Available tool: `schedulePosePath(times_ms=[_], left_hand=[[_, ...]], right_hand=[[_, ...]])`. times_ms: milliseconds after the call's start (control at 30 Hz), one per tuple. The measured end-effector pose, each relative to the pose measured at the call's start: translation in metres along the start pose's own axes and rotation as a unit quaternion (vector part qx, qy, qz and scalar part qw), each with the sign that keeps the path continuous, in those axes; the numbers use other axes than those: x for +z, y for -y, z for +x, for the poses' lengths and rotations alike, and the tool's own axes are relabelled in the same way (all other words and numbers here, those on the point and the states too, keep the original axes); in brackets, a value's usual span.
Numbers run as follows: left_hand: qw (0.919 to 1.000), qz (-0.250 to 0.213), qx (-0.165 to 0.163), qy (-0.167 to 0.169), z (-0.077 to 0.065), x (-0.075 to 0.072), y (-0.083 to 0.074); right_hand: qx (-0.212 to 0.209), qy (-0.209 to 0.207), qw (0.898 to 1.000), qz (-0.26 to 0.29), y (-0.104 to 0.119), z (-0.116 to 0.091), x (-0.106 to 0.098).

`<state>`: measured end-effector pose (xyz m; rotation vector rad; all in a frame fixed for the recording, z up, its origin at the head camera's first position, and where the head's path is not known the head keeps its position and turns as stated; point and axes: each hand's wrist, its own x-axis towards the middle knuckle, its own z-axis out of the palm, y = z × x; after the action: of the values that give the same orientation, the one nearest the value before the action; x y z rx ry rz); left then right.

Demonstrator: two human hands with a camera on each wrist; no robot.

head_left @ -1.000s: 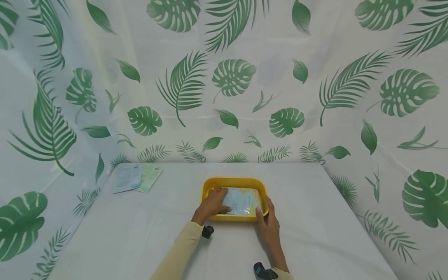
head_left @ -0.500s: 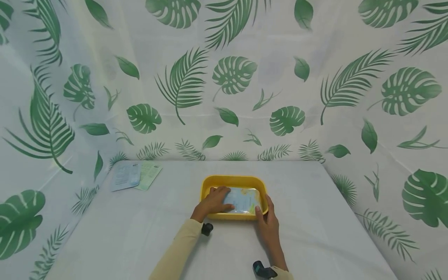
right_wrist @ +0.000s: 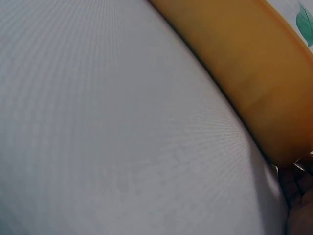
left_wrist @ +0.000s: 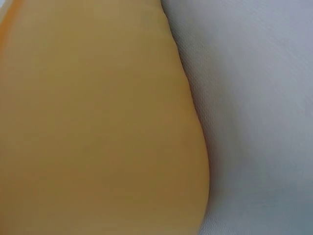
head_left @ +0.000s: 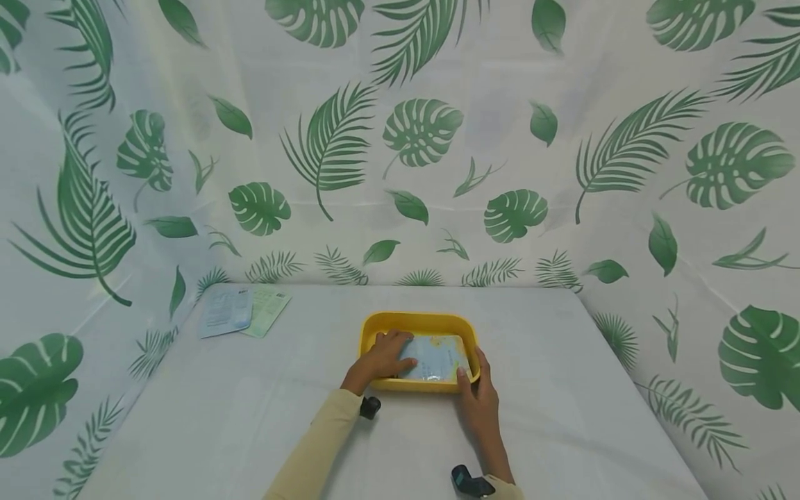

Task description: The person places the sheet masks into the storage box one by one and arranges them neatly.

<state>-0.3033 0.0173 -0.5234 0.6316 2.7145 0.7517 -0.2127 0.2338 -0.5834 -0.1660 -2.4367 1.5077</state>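
Note:
A yellow plastic bin (head_left: 419, 387) with rounded corners sits on the white table. Inside it lies a flat, shiny light-blue packet (head_left: 434, 357) with yellow and green print, like a face-mask sachet. My left hand (head_left: 382, 355) reaches over the bin's front left, fingers and thumb spread on the packet's left part. At the front right corner my right hand (head_left: 481, 403) grips the bin, thumb at the rim and fingers along the outer side. The left wrist view shows only the bin's wall (left_wrist: 107, 122) and tabletop. In the right wrist view, fingers (right_wrist: 298, 183) meet the bin's corner.
A pale blue sachet (head_left: 226, 310) overlaps a pale green sachet (head_left: 269, 310) at the table's back left corner. White tabletop (head_left: 562, 389) extends around the bin. Leaf-patterned sheeting (head_left: 350, 229) encloses the back and both sides.
The left hand shifts slightly over the packet, its fingers lying a little further right than a second ago. Bin, right hand and the two sachets stay in place.

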Motion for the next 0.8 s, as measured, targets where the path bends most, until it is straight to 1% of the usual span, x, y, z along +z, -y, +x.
schedulePosePath(times_ms=[200, 433, 667, 800], left_hand=[[0.9999, 0.006, 0.012, -0.003, 0.0047, 0.0031, 0.0036], [0.9992, -0.034, 0.021, -0.007, 0.0029, -0.0003, 0.0052], [0.9962, -0.079, 0.016, -0.032, 0.0013, -0.0029, 0.0076], [0.9947, -0.087, 0.014, -0.053, 0.0006, -0.003, 0.0081]], right_hand=[[0.001, -0.003, 1.0, -0.004, 0.0013, 0.0, 0.0003], [0.008, -0.002, 1.0, -0.006, 0.0009, 0.001, 0.0004], [0.007, 0.0, 1.0, -0.009, 0.0012, 0.0012, 0.0013], [0.006, -0.002, 1.0, -0.008, 0.0021, 0.001, 0.0018]])
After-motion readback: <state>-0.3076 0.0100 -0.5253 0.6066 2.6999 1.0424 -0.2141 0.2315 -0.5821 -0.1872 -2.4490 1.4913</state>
